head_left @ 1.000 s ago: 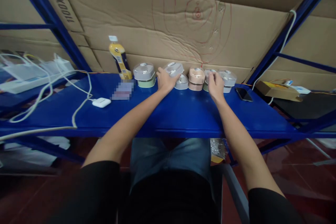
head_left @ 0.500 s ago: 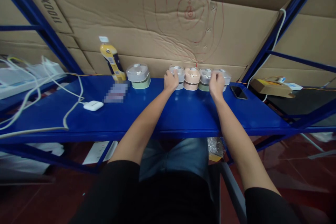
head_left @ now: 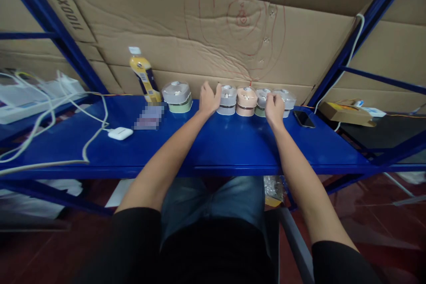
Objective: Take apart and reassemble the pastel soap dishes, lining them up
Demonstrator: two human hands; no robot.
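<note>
Several small two-tier containers with clear domed lids stand on the blue shelf. A row of them holds a grey container, a pink container, a grey-and-green container and a rightmost grey container. My left hand is open just left of the row's grey container, its thumb apart from its fingers and holding nothing. In front of the two rightmost containers, my right hand has its fingers curled together; what they grip, if anything, is hidden. Apart on the left sits a grey container with a green base.
A yellow drink bottle stands at the back left. Before it lie a blurred-out packet and a white earbud case with a cable. A phone lies at right. Cardboard backs the blue shelf.
My left hand has come off the row's grey container and moved left, its fingers spreading. My right hand stays by the right end of the row. The view has shifted slightly.
</note>
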